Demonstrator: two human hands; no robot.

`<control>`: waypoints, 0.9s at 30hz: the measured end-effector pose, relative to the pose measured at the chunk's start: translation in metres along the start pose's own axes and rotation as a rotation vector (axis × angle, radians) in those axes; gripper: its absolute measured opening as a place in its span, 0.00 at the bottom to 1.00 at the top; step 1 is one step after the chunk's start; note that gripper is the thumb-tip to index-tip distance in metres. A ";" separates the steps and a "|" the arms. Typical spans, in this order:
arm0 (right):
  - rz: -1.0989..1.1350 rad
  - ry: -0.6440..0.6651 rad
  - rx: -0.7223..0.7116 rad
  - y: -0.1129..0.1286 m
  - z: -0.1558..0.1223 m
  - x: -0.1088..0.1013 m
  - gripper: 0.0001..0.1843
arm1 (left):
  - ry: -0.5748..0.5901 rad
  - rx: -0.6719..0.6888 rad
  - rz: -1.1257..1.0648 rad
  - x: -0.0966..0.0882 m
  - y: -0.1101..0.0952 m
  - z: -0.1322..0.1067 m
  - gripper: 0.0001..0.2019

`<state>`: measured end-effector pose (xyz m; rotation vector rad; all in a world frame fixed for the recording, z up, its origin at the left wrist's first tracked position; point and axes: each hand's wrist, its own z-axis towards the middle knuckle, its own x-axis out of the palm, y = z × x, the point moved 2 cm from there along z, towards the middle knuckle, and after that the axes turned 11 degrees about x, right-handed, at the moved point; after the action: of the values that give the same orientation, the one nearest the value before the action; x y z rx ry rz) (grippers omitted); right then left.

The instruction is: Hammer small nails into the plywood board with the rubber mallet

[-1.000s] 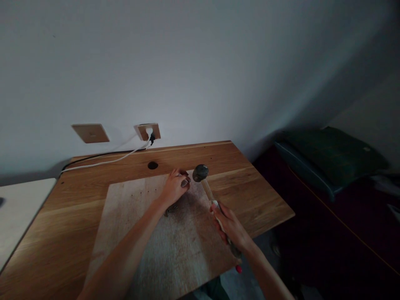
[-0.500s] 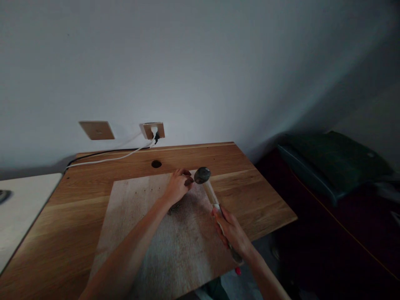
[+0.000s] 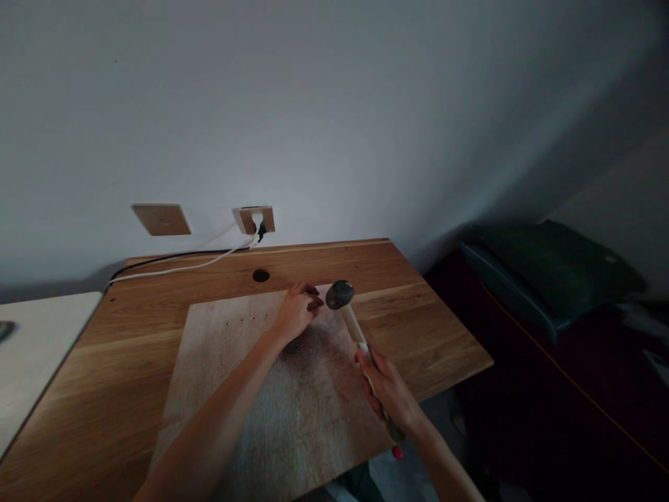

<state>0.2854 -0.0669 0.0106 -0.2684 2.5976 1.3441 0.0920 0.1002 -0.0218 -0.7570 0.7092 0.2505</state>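
My right hand (image 3: 387, 389) is wrapped round the wooden handle of a hammer (image 3: 349, 315). Its dark metal head hovers just right of my left hand's fingertips, near the far edge of a pale plywood board (image 3: 224, 348). My left hand (image 3: 295, 312) rests on that board with its fingers pinched on something small that I cannot make out. A small dark pile (image 3: 293, 346) of little metal pieces lies on the board beside my left wrist.
The board lies on a wooden desk (image 3: 418, 328) set against a white wall. A cable hole (image 3: 260, 276) sits behind the board. White and black cables (image 3: 182, 265) run to a wall socket (image 3: 254, 219). A dark green bag (image 3: 548, 268) lies to the right, a pale surface (image 3: 31, 348) to the left.
The hammer head has bobbed slightly beside my left fingertips. My left hand keeps its pinch in the same spot. The view has shifted a little.
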 end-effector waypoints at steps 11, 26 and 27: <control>0.011 -0.012 -0.016 -0.006 0.001 0.000 0.31 | 0.050 -0.002 0.002 -0.001 -0.002 0.002 0.05; -0.015 0.033 0.000 -0.015 0.013 -0.003 0.33 | 0.795 -0.162 0.107 -0.072 -0.031 0.001 0.11; -0.011 0.032 0.007 -0.015 0.013 -0.003 0.33 | 0.794 -0.147 0.091 -0.068 -0.030 0.001 0.11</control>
<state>0.2934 -0.0646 -0.0082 -0.3052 2.6219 1.3374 0.0554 0.0817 0.0406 -0.9713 1.4905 0.0748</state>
